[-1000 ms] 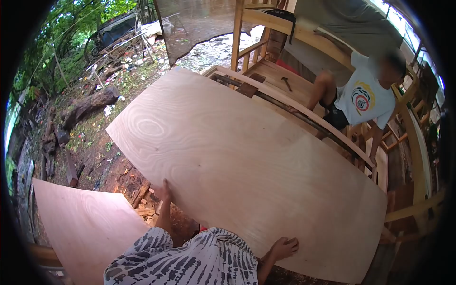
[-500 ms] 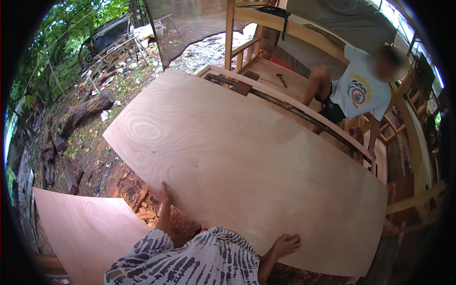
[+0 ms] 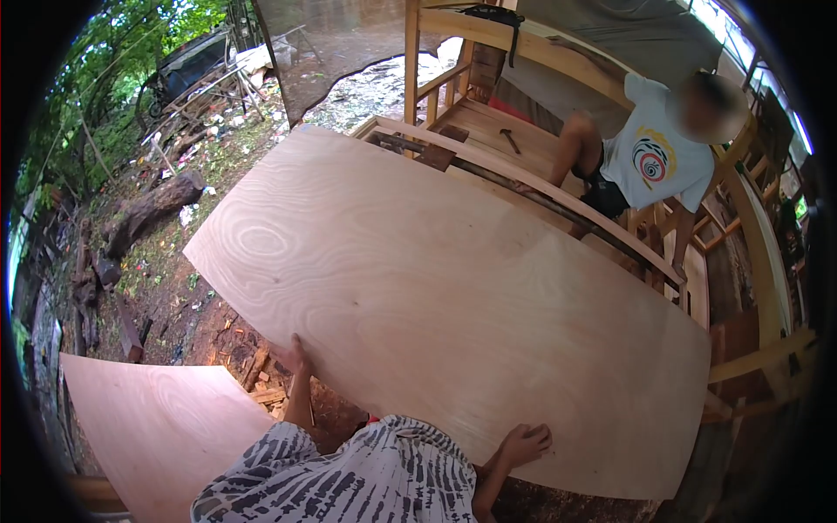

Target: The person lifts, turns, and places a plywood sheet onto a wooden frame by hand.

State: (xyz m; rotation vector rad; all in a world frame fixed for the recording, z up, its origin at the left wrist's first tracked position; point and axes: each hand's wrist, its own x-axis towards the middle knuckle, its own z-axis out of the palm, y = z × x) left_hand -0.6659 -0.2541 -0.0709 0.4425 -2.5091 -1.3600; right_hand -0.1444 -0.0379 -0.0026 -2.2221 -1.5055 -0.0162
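plywood sheet [image 3: 436, 288] spans between wearer and wooden frame [image 3: 471, 157]; support underneath hidden | left hand [image 3: 295, 356] closed on near edge; right hand [image 3: 526, 444] half-curled on top face, grip can't be told | risk: uneven push could swing far edge, pinching co-worker's hand [image 3: 678, 268] at frame | containers: none made out

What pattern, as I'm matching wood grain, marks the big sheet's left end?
Concentric oval grain rings mark the big sheet there; the head view shows them best.
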